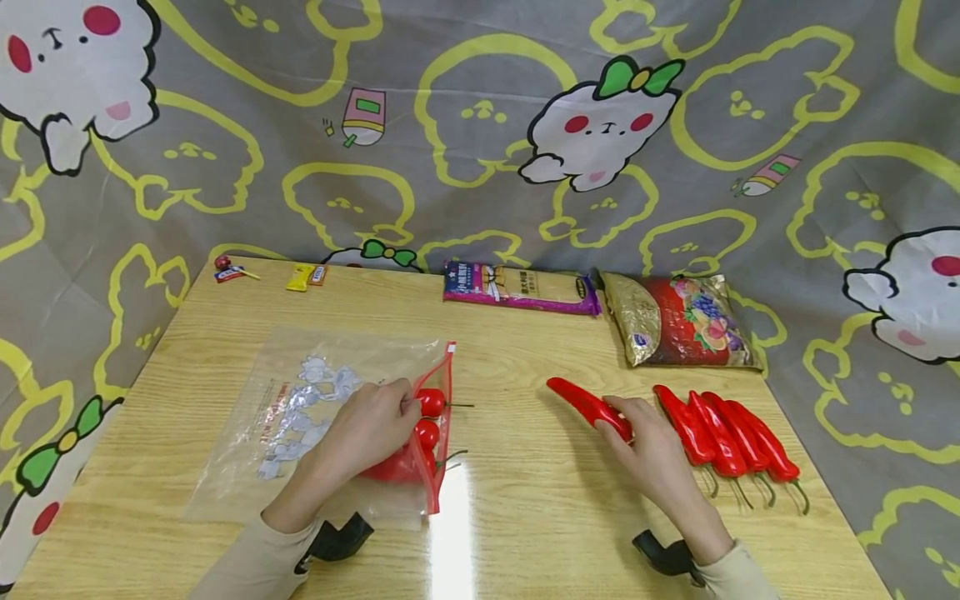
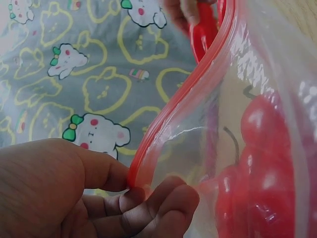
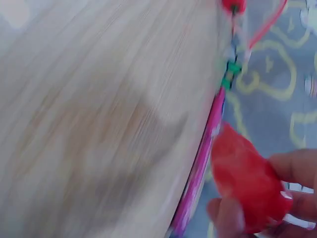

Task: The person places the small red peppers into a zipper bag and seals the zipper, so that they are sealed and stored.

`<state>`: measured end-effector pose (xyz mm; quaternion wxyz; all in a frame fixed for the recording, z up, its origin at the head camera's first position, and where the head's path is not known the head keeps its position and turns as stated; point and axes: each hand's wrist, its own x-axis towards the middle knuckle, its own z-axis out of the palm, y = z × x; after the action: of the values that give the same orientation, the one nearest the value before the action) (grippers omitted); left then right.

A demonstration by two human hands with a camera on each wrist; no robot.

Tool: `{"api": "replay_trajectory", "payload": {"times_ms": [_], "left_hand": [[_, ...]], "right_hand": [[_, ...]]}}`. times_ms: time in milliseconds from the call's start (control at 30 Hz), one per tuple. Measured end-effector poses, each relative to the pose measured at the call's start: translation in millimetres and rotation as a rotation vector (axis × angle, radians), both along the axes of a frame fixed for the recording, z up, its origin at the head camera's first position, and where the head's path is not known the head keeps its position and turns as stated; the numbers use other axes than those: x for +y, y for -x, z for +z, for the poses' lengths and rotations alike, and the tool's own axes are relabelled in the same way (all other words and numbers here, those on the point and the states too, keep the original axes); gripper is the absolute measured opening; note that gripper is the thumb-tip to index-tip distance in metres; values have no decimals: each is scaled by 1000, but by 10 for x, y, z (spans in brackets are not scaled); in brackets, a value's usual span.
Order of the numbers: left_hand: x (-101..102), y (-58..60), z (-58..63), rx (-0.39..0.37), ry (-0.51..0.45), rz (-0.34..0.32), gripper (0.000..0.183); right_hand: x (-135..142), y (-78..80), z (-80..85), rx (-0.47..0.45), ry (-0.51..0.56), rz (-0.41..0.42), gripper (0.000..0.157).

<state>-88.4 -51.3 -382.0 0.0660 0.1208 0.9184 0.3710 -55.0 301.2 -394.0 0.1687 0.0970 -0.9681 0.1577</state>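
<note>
My left hand (image 1: pixel 375 429) pinches the red zip edge of a clear plastic zip bag (image 1: pixel 232 433) that lies on the table. Inside the bag are several red peppers (image 2: pixel 262 168), their dark stems towards the mouth; the bag's film and my hand partly hide them. In the left wrist view the red zip strip (image 2: pixel 168 114) runs up from between my thumb and finger. My right hand (image 1: pixel 648 442) grips one red pepper (image 1: pixel 581 402) by its thick end, tip towards the bag. The right wrist view shows this pepper (image 3: pixel 245 178) between thumb and fingers.
Several red peppers (image 1: pixel 723 433) lie in a row beyond my right hand. A gold and red packet (image 1: pixel 682 321) and a purple-edged packet (image 1: pixel 521 289) lie along the back. Small wrapped sweets (image 1: pixel 300 277) and a lollipop (image 1: pixel 225 263) sit at back left. Patterned cloth (image 1: pixel 480 150) surrounds the table.
</note>
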Motion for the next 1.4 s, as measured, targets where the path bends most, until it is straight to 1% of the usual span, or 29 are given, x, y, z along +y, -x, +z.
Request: {"api": "replay_trajectory", "payload": {"times_ms": [67,233,367,467,600,700,967,1067,1133,1267,1333,1400], "left_hand": [[-2,-2,-3,-11,2,8,14],[-10,1,-6,-21,2,23,11],[-15,9,-15,7,-1,28,11],[-18,14,-19,31,-6,38,11],[-17,21,-23,54,-4,45,9],[-17,21,-21,63,-2,40,9],[-22,17,-8,74,-1,30,8],[-20,21,-6,65,-2,29,7],[-20,22,-5,62,-1,27,8],[-19,25,-2,67,6,23,8],[-18,27,2,74,9,20,8],[-17,29,7,88,13,18,8]], "right_hand": [[-145,50,29,-7,44,62,36],[-506,169,95,-68,148,162,34],[-747,270,91,-98,171,252,31],[-894,331,72,-117,192,293,31],[-1054,406,32,-129,219,309,29],[-1159,464,-13,-124,212,322,28],[-1415,602,-105,-51,104,355,30],[-1502,643,-123,-56,114,355,29],[-1551,663,-136,-68,144,355,28],[-1615,687,-166,-65,169,359,27],[-1635,692,-178,-55,169,370,26],[-1651,696,-186,-29,142,381,25]]}}
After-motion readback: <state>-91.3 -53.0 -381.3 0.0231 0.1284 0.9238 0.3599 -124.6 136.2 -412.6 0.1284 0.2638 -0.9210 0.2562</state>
